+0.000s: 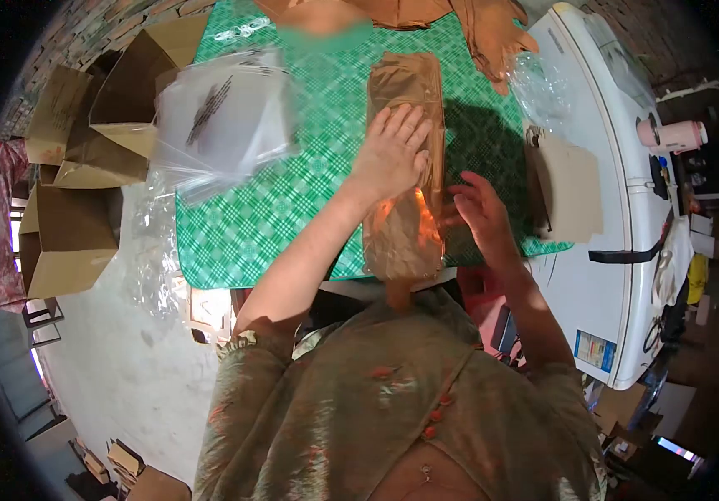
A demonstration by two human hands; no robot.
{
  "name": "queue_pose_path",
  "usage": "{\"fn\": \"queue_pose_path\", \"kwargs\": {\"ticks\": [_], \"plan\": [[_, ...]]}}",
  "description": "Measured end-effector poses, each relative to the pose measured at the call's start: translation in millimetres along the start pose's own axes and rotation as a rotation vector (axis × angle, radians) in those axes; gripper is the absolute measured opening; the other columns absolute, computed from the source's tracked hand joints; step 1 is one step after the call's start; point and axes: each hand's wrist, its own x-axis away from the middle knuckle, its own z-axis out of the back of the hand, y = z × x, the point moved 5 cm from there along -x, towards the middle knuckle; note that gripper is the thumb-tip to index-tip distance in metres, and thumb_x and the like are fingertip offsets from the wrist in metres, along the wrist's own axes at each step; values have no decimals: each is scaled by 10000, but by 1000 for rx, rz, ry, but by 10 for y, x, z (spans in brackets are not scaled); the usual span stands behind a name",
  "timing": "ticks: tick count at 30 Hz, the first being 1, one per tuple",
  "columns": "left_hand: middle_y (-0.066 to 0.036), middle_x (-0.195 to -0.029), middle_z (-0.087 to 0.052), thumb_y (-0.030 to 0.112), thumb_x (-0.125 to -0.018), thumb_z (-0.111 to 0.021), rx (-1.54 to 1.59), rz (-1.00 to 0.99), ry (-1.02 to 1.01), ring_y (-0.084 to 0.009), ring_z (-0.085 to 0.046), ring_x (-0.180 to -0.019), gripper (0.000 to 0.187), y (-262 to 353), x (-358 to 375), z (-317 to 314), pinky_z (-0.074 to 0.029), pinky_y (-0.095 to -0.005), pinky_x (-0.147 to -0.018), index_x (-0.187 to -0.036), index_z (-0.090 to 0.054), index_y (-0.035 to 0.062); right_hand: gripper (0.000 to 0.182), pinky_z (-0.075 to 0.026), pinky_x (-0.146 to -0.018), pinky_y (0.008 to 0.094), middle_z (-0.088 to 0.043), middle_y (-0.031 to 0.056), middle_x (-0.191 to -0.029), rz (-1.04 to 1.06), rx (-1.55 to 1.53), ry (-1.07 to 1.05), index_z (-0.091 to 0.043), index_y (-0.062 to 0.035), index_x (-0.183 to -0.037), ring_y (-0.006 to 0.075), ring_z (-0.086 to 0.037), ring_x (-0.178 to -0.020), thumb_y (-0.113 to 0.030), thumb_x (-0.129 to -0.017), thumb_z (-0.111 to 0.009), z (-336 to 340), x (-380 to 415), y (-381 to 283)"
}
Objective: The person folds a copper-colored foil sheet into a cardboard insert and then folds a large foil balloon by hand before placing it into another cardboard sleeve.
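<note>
A long, narrow folded bundle of brown cloth-like material (401, 242) lies lengthwise on the green checked tablecloth (234, 242), its lower end at the table's near edge. Its surface is creased and slightly shiny, and sunlight glows orange on its lower half. My left hand (393, 150) rests flat on the upper part of the bundle, fingers stretched out. To the right of the bundle, my right hand (483, 213) is raised with fingers apart and slightly curled. It holds nothing that I can see.
More brown material (493, 37) lies at the table's far end. A stack of clear plastic bags (226, 117) is at the left. Open cardboard boxes (75, 234) stand beyond it. A cardboard piece (570, 192) and a white refrigerator (602, 284) border the right side.
</note>
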Motion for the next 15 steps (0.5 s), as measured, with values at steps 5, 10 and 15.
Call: {"fn": "queue_pose_path", "kwargs": {"ticks": [5,10,15], "plan": [[-146,-1645,-373,363,-1067,-421,5,-27,42,-314,-277,-1550,574,-12,3,38,-149,-480,-1290,-1562,-426,70,434,-552,-558,295,-706,182,-997,-131,6,-86,-481,65,-1356,179,-695,-686,-222,-1048,-587,10,-92,-43],[-157,-1632,-387,368,-1073,-420,21,-41,43,-330,-302,-1535,565,3,-7,102,-169,-484,-1285,-1554,-437,73,350,-479,-436,272,-713,135,-803,-253,109,-209,-600,61,-1107,162,-643,-515,-283,-1057,-560,-25,-313,-222],[-168,-1614,-411,371,-1077,-422,62,-31,25,-337,-312,-1529,552,2,-15,174,-181,-485,-1282,-1542,-459,74,324,-465,-439,242,-693,91,-811,-241,36,-288,-621,48,-1039,115,-640,-542,-273,-1050,-579,-66,-425,-77]]}}
